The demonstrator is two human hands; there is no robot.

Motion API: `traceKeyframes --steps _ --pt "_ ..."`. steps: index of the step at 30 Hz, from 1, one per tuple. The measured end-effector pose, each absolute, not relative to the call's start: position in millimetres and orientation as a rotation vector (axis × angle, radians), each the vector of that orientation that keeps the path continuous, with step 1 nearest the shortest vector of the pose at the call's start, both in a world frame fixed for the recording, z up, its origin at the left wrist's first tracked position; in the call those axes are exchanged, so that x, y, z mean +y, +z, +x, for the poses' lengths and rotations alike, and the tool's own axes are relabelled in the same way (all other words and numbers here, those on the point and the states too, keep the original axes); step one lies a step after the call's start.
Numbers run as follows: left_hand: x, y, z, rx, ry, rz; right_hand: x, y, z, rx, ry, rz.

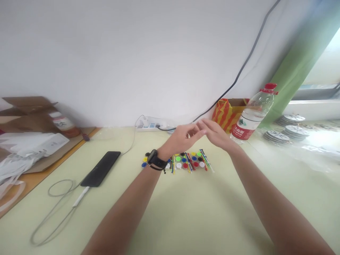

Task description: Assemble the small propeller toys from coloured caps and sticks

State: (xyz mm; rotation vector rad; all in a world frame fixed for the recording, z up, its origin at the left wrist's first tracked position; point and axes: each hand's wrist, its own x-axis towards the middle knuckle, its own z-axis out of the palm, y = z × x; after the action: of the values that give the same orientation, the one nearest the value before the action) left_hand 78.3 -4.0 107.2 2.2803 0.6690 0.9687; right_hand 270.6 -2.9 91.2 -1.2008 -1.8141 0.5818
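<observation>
My left hand (182, 137), with a black smartwatch (153, 157) on its wrist, is raised over the table. Its fingers bend loosely and a gap shows between thumb and forefinger. Against its fingertips rests my right hand (215, 134), fingers stretched out and close together. No object is visible in either hand. Below them lie rows of small round discs (185, 165) in blue, red, white, yellow, green and black. Bundles of thin coloured strips (207, 160), which look like cable ties, sit between and beside the discs. My left wrist and forearm cover part of the rows.
A black phone (101, 169) with a white cable lies left. Behind are a power strip (148, 126), a red-and-yellow bag (225, 112) and a large water bottle (252, 115). Stacked round plates (276, 136) stand right; an open cardboard box (29, 108) is at far left.
</observation>
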Motion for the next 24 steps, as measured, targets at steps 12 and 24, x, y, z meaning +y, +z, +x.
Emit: traceKeyframes --steps 12,24 --pt "-35.2 149.2 69.5 0.683 1.155 2.142 -28.3 149.3 195.2 -1.514 0.130 -1.043" --pt "-46.7 150.3 73.9 0.571 0.984 2.138 -42.5 147.9 200.6 -1.622 0.161 -0.932"
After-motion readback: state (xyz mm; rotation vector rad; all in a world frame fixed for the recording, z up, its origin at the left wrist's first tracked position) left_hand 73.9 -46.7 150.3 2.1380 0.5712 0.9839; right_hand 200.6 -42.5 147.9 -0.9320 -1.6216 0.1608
